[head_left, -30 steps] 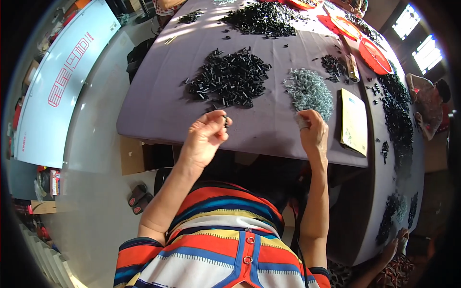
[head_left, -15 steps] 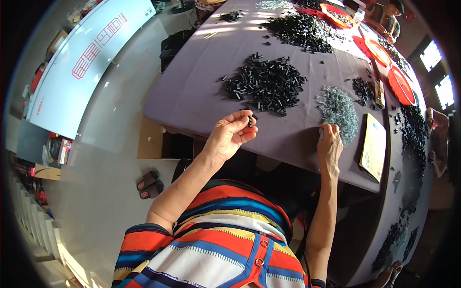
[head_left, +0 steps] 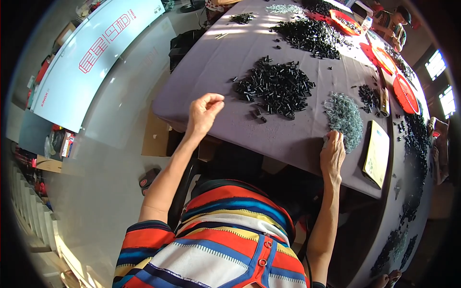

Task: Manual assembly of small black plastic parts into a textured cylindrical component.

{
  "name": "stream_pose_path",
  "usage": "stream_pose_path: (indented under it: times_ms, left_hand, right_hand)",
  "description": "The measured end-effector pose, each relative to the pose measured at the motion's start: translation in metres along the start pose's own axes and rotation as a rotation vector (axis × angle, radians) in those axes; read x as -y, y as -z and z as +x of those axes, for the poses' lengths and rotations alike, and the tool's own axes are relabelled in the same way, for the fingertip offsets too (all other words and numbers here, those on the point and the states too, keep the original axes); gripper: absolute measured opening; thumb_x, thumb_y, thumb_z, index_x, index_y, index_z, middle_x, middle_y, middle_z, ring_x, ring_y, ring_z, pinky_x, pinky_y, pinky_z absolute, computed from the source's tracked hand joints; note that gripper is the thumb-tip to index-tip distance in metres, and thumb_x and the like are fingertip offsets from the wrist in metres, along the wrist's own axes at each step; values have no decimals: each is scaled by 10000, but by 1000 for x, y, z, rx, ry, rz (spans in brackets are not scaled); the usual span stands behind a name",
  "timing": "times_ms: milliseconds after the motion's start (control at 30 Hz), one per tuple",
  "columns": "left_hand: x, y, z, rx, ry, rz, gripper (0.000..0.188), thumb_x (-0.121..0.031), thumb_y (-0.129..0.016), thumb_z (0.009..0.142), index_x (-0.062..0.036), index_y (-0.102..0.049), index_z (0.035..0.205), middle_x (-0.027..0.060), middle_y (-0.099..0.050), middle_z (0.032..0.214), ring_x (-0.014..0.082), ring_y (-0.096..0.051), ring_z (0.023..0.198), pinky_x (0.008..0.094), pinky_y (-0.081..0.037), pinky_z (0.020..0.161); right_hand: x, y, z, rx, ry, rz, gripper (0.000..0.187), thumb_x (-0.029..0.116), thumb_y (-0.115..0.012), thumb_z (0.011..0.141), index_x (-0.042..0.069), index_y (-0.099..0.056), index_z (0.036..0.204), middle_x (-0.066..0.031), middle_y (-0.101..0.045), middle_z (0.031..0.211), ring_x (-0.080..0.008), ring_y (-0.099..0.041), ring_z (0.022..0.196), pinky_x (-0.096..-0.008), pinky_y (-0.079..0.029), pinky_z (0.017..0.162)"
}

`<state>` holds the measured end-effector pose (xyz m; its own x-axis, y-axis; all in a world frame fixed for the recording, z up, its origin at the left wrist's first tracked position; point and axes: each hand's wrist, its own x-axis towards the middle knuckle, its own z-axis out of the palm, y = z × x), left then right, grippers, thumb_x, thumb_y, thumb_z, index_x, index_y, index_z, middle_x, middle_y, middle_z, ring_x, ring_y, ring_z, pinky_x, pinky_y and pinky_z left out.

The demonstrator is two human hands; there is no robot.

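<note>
My left hand [head_left: 205, 115] hovers over the near left edge of the cloth-covered table, thumb and fingertips pressed together. Whatever may be between those fingertips is hidden. To its right lies a heap of small black plastic pieces [head_left: 278, 90], with a few loose ones [head_left: 260, 116] at its near side. My right hand [head_left: 333, 156] rests at the near edge of a heap of small, shiny, silvery wire-like parts [head_left: 346, 120]. Its fingers are curled in against the table, and what they grip is too small to make out.
A yellowish booklet [head_left: 377, 153] lies right of my right hand. Farther off are another black heap [head_left: 307, 37], a smaller black cluster [head_left: 369, 97] and a red basket [head_left: 406, 92]. Another person [head_left: 391, 28] works at the far right. A long white cabinet [head_left: 98, 60] stands left.
My left hand has moved left, away from the black heap; the small black piece it held before no longer shows. My right hand stays at the silvery heap. The view has shifted slightly.
</note>
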<state>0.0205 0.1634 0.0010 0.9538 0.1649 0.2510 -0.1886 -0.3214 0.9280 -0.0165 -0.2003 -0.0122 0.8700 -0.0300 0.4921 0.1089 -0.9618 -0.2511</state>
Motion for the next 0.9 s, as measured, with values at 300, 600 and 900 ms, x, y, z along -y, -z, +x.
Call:
stream_pose_path:
  times_ms: [300, 600, 900]
  left_hand:
    - [34, 14, 10, -146, -290, 533, 170, -36, -674, 716, -48, -633, 880, 51, -603, 837, 227, -562, 789, 333, -464, 713]
    - [-29, -62, -5, 41, -501, 399, 58, -80, -676, 717, -89, -651, 769, 32, -605, 750, 228, -526, 754, 337, -426, 713]
    - [-27, -80, -16, 211, -543, 552, 82, -103, -682, 716, -127, -671, 794, 7, -551, 810, 223, -470, 822, 338, -405, 749]
  right_hand:
    - [1, -1, -2, -38, -36, 75, 99, -2, -475, 805, 27, -474, 899, -154, -518, 864, -351, -541, 792, -424, -436, 667]
    - [10, 2, -2, -53, -105, 231, 145, 7, -514, 807, 48, -504, 946, -156, -595, 830, -359, -581, 789, -434, -450, 674]
    - [9, 3, -2, -37, -155, 255, 196, -27, -511, 785, 56, -510, 962, -161, -611, 828, -357, -590, 784, -434, -456, 683]
